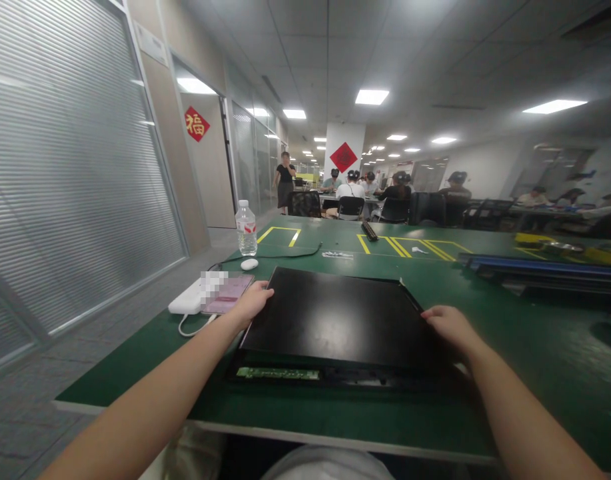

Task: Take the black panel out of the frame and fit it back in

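A large flat black panel (335, 317) lies on the green table (535, 347) in front of me. A green circuit strip (278, 373) shows along its near edge. My left hand (252, 301) grips the panel's left edge, fingers curled over it. My right hand (448, 323) holds the right edge, fingers bent on the rim.
A pink phone (228, 295) and a white power bank (188, 301) with cable lie left of the panel. A water bottle (246, 229) and a white earbud case (249, 264) stand behind. Long blue rails (540, 269) lie at right. Several people sit at far tables.
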`<action>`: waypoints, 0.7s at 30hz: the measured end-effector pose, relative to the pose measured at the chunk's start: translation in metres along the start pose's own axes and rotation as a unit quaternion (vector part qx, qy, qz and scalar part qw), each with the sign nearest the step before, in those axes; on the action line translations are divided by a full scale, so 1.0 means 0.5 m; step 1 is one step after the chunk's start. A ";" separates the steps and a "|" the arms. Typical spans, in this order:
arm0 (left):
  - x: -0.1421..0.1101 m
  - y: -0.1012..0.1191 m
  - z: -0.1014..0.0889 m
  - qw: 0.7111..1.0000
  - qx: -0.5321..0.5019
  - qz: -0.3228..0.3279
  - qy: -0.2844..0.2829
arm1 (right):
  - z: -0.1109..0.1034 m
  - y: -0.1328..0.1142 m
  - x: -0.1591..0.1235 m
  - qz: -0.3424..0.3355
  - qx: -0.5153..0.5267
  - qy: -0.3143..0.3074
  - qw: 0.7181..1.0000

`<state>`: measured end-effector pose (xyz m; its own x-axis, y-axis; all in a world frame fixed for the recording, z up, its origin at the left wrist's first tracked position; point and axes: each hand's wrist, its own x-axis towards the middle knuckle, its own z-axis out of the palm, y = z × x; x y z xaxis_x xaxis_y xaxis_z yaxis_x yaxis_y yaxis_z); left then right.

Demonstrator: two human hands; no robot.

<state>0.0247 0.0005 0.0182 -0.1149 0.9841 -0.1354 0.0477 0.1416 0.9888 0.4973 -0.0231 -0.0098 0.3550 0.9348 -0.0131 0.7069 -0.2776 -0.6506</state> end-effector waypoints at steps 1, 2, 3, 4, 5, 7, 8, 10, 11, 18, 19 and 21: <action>0.001 -0.001 0.000 1.000 0.007 0.001 0.009 | 0.000 -0.001 0.000 0.000 -0.002 0.001 1.000; 0.001 -0.001 0.000 1.000 0.014 0.001 0.016 | -0.001 -0.003 -0.001 0.001 -0.004 0.003 1.000; 0.001 0.000 0.000 1.000 0.018 -0.001 0.021 | -0.002 -0.004 -0.001 0.001 -0.006 0.005 1.000; -0.001 0.003 -0.001 1.000 0.019 -0.001 0.022 | -0.002 -0.005 -0.001 0.000 -0.008 0.006 1.000; -0.003 0.006 -0.001 1.000 0.019 -0.002 0.019 | -0.003 -0.006 -0.002 -0.003 -0.010 0.009 1.000; -0.008 0.014 -0.002 1.000 0.013 -0.005 0.011 | -0.004 -0.006 -0.003 -0.006 -0.013 0.007 1.000; -0.011 0.018 -0.004 1.000 0.010 -0.002 0.007 | -0.004 -0.006 -0.004 -0.009 -0.013 0.004 1.000; -0.015 0.023 -0.007 1.000 0.007 0.013 -0.001 | -0.004 -0.006 -0.005 -0.016 -0.013 0.002 1.000; -0.016 0.024 -0.010 0.999 0.009 0.030 -0.004 | -0.004 -0.007 -0.006 -0.019 -0.014 0.004 1.000; 0.000 0.010 -0.032 0.977 0.151 0.147 0.015 | -0.004 -0.017 -0.012 -0.022 -0.017 0.017 0.999; 0.003 0.008 -0.034 0.969 0.183 0.163 0.021 | -0.005 -0.018 -0.014 -0.020 -0.015 0.019 1.000; 0.008 0.005 -0.036 0.949 0.245 0.197 0.028 | -0.006 -0.021 -0.017 -0.017 -0.015 0.017 1.000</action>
<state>0.0065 0.0030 0.0215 -0.0446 0.9658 0.2555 0.5515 -0.1895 0.8124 0.4886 -0.0285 -0.0005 0.3507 0.9358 0.0351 0.7370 -0.2526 -0.6270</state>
